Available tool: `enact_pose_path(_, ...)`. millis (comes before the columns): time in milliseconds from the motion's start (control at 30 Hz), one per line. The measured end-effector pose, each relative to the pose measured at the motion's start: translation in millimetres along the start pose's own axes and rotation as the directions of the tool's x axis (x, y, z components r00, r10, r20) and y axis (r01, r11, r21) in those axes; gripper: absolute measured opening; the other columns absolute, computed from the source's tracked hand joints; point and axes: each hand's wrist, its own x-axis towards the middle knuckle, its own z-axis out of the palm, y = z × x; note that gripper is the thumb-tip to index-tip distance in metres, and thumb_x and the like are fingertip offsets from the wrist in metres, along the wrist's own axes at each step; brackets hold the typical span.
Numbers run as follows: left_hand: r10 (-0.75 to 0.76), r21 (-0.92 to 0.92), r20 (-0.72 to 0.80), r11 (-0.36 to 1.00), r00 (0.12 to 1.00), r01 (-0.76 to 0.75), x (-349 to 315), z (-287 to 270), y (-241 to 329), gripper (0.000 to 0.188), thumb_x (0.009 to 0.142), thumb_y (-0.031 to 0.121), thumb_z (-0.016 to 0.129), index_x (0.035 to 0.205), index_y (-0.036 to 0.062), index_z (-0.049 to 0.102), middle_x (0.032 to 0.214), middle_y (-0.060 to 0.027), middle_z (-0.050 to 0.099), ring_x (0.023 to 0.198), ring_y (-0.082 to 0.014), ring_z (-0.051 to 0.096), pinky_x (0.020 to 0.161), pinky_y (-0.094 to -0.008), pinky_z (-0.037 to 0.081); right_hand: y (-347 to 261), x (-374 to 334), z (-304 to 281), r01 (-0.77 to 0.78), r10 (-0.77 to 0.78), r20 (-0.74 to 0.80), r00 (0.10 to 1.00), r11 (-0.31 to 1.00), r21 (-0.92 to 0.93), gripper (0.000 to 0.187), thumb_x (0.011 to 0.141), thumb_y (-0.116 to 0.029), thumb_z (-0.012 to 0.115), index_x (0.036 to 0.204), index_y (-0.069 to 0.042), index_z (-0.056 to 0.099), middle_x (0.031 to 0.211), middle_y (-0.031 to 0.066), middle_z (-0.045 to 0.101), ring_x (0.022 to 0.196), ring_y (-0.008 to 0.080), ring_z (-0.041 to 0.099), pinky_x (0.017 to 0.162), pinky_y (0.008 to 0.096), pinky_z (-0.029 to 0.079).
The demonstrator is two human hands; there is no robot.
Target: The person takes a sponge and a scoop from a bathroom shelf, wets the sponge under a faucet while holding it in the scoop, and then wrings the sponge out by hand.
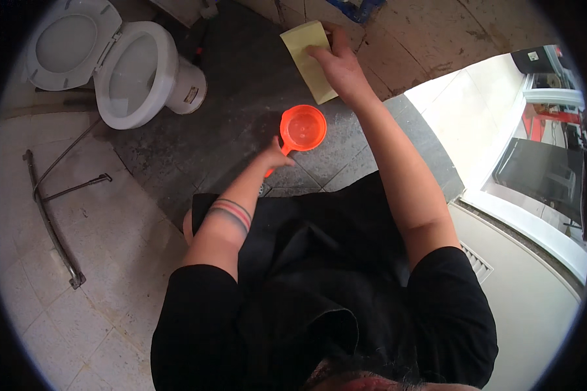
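An orange plastic water dipper [302,129], round with a straight handle, is held over the dark floor tiles. Fingers of my left hand [275,157] are wrapped round its handle. Some pale, liquid-looking content shows inside the cup, but I cannot tell what it is. Farther off and to the right, my right hand [340,65] grips the edge of a flat yellow rectangular piece [308,60]. Its thumb lies across the face and the other fingers are partly hidden behind it. The yellow piece is tilted beside the tiled wall, above and apart from the dipper.
A white toilet [137,75] with its lid raised stands at the far left. Along the left tiled wall runs a metal grab bar [52,221]. Something blue [357,9] sits at the top edge. A pale door panel [522,260] with a vent and a bright doorway lie right.
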Motion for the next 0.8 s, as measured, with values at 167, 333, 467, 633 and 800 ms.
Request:
enact_pose_path(167,-0.095,-0.073,-0.144,0.994,0.985,0.085,-19,-2,17,0.054,0.083,0.012,0.072,0.136,0.0064,0.061,0.126,-0.0243,0.071,0.123,-0.0421,0.067,0.102,-0.0509,0.053,-45,5,8,0.102,-0.097,0.052,0.994,0.989,-0.104,0.047,0.105,-0.045,0.061,0.130,-0.005,0.065,0.114,0.0216,0.075,0.109,0.0356,0.072,0.096,0.0423,0.054)
enact_pose_path(333,0.064,-0.160,-0.268,0.981,0.961,-0.109,-54,-78,69,0.036,0.087,0.015,0.071,0.121,0.0026,0.071,0.109,-0.0212,0.077,0.112,-0.0402,0.073,0.094,-0.0501,0.056,-94,0,2,0.098,-0.090,0.056,0.994,0.983,-0.154,0.046,0.110,-0.045,0.054,0.121,-0.003,0.069,0.103,0.0240,0.074,0.098,0.0382,0.072,0.088,0.0443,0.054)
enact_pose_path(467,-0.012,-0.580,-0.313,0.794,0.950,-0.181,-104,-163,113,0.036,0.086,0.018,0.076,0.119,0.0040,0.073,0.091,-0.0089,0.073,0.078,-0.0204,0.069,0.069,-0.0387,0.055,-139,2,-14,0.038,-0.032,0.043,0.999,0.988,-0.148,0.042,0.111,-0.042,0.052,0.118,-0.004,0.070,0.101,0.0243,0.074,0.096,0.0384,0.072,0.086,0.0445,0.054)
enact_pose_path(633,-0.081,-0.959,-0.052,0.283,0.995,-0.027,-173,-329,119,0.035,0.096,0.020,0.065,0.127,0.0051,0.069,0.077,0.0044,0.053,0.056,-0.0056,0.044,0.051,-0.0237,0.038,-222,20,-21,-0.009,0.018,0.042,0.999,0.979,-0.205,0.040,0.111,-0.042,0.053,0.125,-0.008,0.068,0.105,0.0234,0.075,0.102,0.0401,0.073,0.090,0.0442,0.054)
enact_pose_path(800,0.145,-0.987,0.155,-0.014,0.977,0.159,-193,-437,84,0.041,0.100,0.022,0.056,0.129,-0.0063,0.060,0.076,-0.0004,0.051,0.051,-0.0047,0.039,0.046,-0.0221,0.034,-253,48,-32,-0.177,0.201,0.038,0.979,0.925,-0.337,0.046,0.109,-0.047,0.051,0.134,-0.011,0.065,0.117,0.0249,0.074,0.114,0.0437,0.071,0.098,0.0460,0.053)
